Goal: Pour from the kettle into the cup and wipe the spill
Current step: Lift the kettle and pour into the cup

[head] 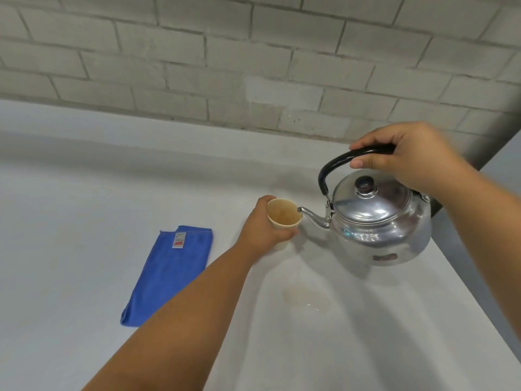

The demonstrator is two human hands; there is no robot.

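Note:
My right hand (406, 156) grips the black handle of a shiny metal kettle (377, 224) and holds it just above the white table, tilted left. Its spout tip sits at the rim of a small beige paper cup (283, 214). My left hand (263, 227) is wrapped around the cup from the left. Brownish liquid shows inside the cup. A faint wet puddle (307, 299) lies on the table in front of the cup and kettle. A folded blue cloth (172, 273) with a small label lies flat to the left.
The white table (84, 193) runs back to a grey brick wall (253, 52). The table's right edge (476, 300) slants down close behind the kettle, with a dark gap beyond it.

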